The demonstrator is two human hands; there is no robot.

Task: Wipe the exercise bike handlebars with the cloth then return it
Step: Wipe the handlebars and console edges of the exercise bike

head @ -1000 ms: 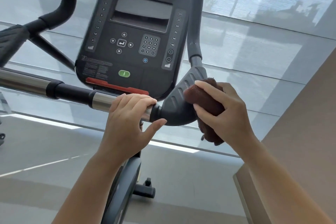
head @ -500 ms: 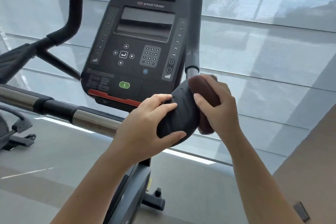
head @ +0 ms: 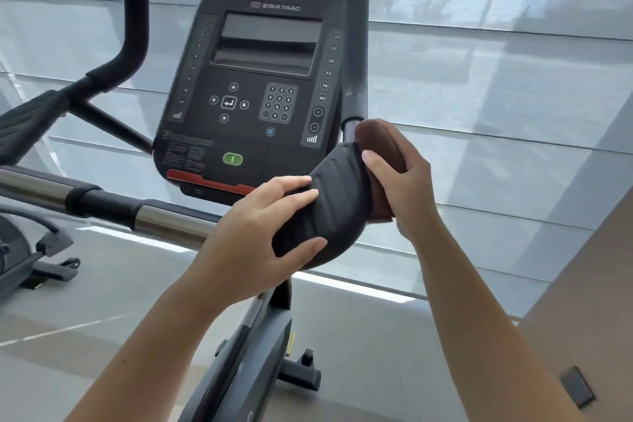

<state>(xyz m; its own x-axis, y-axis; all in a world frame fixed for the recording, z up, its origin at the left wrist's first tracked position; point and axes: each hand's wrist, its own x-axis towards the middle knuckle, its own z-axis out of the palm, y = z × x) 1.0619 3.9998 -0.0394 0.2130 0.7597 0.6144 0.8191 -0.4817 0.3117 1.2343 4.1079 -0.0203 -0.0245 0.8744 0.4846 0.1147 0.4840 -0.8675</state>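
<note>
Pressing the brown cloth (head: 378, 142) against the upper end of the black handlebar pad (head: 335, 205), at about one o'clock on it, my right hand (head: 406, 181) has its fingers (head: 375, 163) curled round the wad, which is bunched in the palm and mostly hidden. A second ago the cloth was rubbing the pad's outer flank lower down, at three o'clock. It has since climbed to where the pad meets the right upright grip (head: 356, 44), straight up at twelve. My left hand (head: 257, 236) has shifted too: it was wrapped round the chrome crossbar (head: 164, 219) and now clasps the pad itself at nine o'clock, thumb underneath, steadying it. I judge the pad nearly done and the upright grip next. Whether the left upright grip (head: 133, 24), far off at ten o'clock, has been wiped I cannot tell, so returning the cloth may be some way off. The console (head: 260, 86) sits just beside the pad at eleven o'clock, close to the grip, so its buttons could get knocked on the way up. Another machine (head: 24, 250) stands at eight o'clock, well apart. Where the cloth belongs is not in view.
</note>
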